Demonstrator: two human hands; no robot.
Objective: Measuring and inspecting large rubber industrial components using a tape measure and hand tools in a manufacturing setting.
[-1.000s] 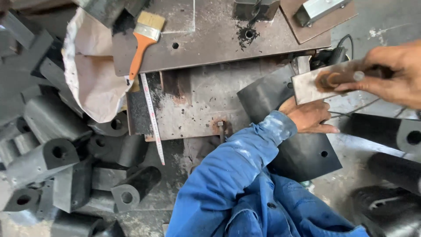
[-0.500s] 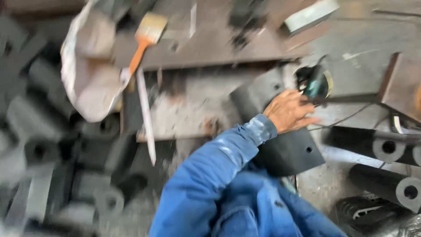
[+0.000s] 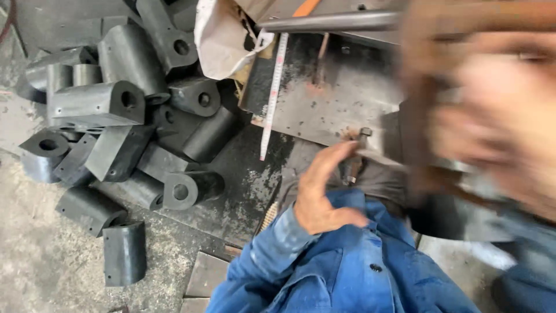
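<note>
My left hand (image 3: 322,194), in a blue sleeve (image 3: 272,255), rests with fingers spread on the near edge of a rusty steel plate (image 3: 341,95), next to a small bolt (image 3: 365,133); nothing is in it. My right hand (image 3: 498,127) fills the right side as a large blur close to the camera. Brownish shapes smear around it, and I cannot make out whether it grips anything. A dark curved metal part (image 3: 457,217) lies under it, partly hidden.
A long steel ruler (image 3: 272,95) lies across the plate's left edge. A pale sack (image 3: 223,40) sits at the top, a grey rod (image 3: 330,22) beside it. Several black blocks with round holes (image 3: 124,110) are piled at left on the concrete floor (image 3: 40,255).
The view has swung so the block pile is now at left. My right hand has come close to the camera and blurred. My left hand has shifted onto the plate's near edge.
</note>
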